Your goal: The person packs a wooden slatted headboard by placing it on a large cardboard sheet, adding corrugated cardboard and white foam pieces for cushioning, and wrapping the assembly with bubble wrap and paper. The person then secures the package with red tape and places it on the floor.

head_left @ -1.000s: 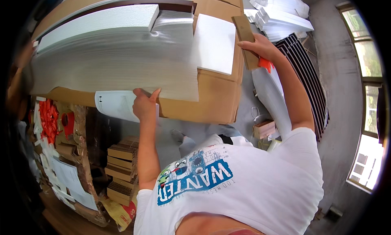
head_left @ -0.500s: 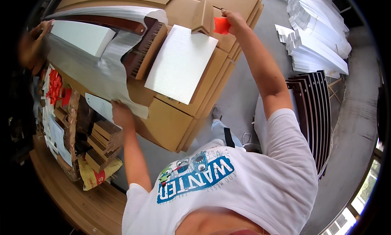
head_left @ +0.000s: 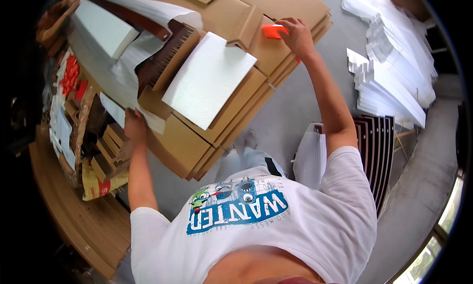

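In the head view, I have my right hand (head_left: 299, 39) with its fingers curled over the end of an orange item (head_left: 272, 31), apparently gripping it, above the cardboard stack (head_left: 185, 153). My left hand (head_left: 134, 125) is by a white paper sheet (head_left: 112, 109) and the edge of the foam wrap (head_left: 98, 70); I cannot tell whether it pinches either. The brown slatted piece (head_left: 148, 73) lies partly wrapped on the stack, a foam board (head_left: 209, 82) beside it. I judge padding is the step in hand; the next move calls for controlling the loose wrap.
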Motion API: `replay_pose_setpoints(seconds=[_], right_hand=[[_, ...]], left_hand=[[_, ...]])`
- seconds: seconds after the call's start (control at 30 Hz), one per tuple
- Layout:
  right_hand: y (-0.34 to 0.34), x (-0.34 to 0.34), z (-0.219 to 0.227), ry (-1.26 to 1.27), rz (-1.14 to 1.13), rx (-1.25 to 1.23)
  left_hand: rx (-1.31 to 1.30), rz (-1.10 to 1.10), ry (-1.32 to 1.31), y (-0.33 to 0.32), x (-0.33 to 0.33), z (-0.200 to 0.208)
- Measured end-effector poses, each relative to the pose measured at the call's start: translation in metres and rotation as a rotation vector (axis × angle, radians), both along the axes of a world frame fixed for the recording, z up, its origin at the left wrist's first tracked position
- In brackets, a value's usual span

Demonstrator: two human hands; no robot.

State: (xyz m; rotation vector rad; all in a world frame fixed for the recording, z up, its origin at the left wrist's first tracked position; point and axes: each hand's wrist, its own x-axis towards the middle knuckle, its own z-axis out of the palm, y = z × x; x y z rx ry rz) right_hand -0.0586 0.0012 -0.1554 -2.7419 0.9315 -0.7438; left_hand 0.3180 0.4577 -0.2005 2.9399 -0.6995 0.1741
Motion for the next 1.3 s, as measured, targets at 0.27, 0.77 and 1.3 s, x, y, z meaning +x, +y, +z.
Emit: replay_pose_setpoints(seconds=[0.27,0.77,1.3], right_hand=[[-0.038,0.034,-0.027,0.264,-0.194,0.274],[0.169,0.263,0.147,0.042,0.377,-0.256],[0.147,0.279,0.147,0.195,0.884,-0.287]], left_hand=[[-0.106,-0.022,-0.151,-0.011,0.009,-0.004],[-0.221,0.128,-0.075,-0.015,0.000,-0.004],[-1.231,0.302,0.562,0.042,0.067,0.055]])
